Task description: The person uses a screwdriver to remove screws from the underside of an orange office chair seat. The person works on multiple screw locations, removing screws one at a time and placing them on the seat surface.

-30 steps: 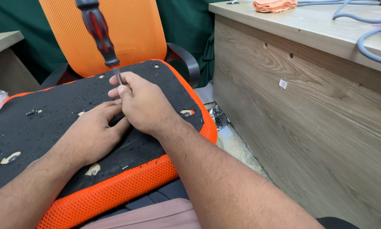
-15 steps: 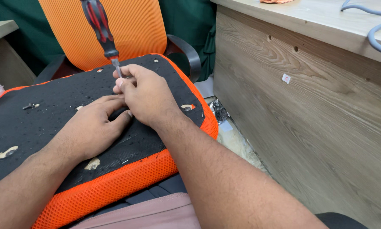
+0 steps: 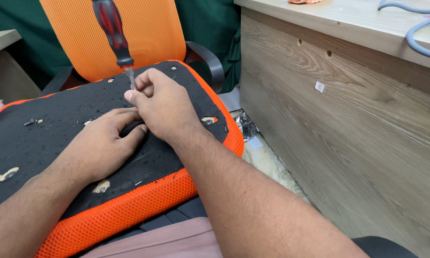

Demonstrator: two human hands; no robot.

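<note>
The right hand (image 3: 165,107) pinches the metal shaft of a red-and-black screwdriver (image 3: 113,33), which stands tilted over the black underside of an orange seat cushion (image 3: 47,138). The left hand (image 3: 102,145) lies flat there, fingers loosely spread, gripping nothing, touching the right.

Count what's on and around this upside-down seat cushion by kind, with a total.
Screwdriver: 1
Seat cushion: 1
Loose bolt on the cushion: 1
Hands, left hand and right hand: 2
Total: 5
</note>
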